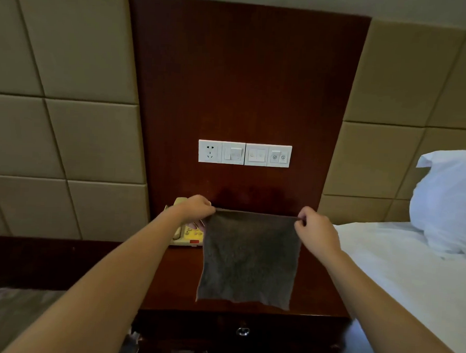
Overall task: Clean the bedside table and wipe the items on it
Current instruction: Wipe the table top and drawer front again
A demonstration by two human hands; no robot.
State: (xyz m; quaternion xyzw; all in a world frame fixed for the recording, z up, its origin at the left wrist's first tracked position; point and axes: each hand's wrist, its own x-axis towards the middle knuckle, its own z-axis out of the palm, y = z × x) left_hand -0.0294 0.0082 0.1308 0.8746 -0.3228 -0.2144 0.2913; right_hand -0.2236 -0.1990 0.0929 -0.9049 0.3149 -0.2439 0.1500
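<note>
Both hands are up over the bedside table (318, 284): the left hand (197, 208) pinches one top corner of the dark cloth (249, 258), the right hand (317, 229) pinches the other. The cloth hangs spread, hiding much of the tabletop. The telephone (189, 233) peeks out behind the left wrist, its keypad blurry.
</note>
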